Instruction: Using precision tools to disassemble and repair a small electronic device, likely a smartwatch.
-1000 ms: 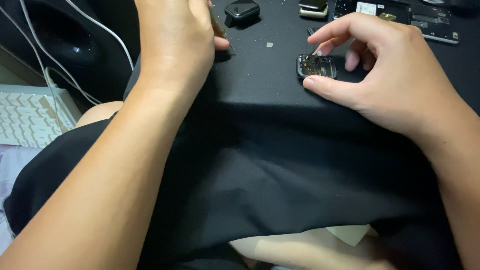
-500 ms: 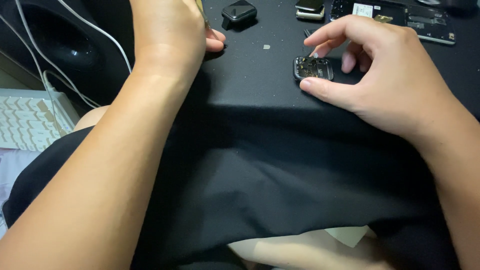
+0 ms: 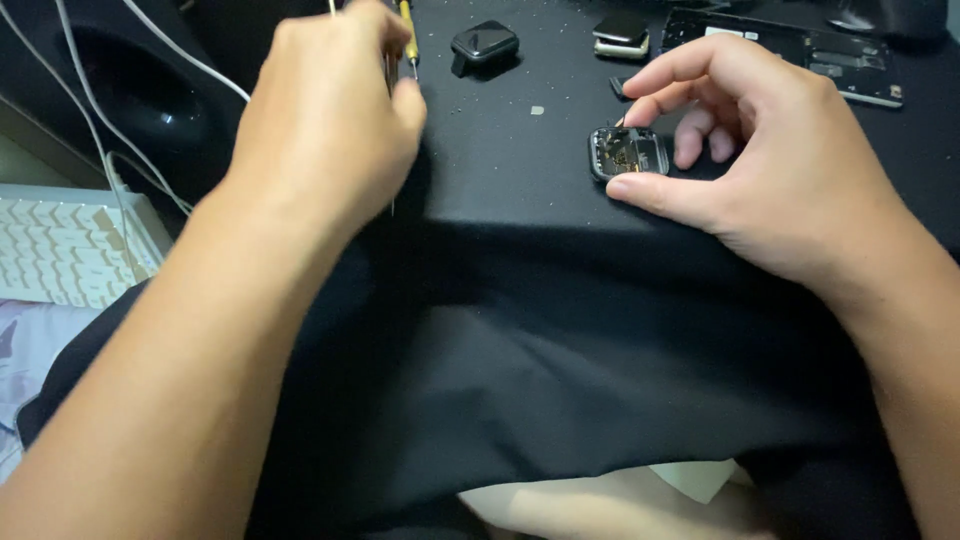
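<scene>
Both hands out front — left hand (image 3: 325, 120) curled shut, right hand (image 3: 760, 150) w/ thumb & forefinger pinching.

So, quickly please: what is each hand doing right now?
Left hand: closed on a thin tool with a yellow handle.
Right hand: thumb and forefinger pinch the opened watch case on the black cloth.

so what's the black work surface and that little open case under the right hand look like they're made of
The black work surface looks like soft matte cloth: it folds and drapes over the near edge. The little open case, pinched by the right hand, seems metal-framed, with a dull grey sheen on its rim and small glinting parts inside; plastic can't be ruled out.
</scene>
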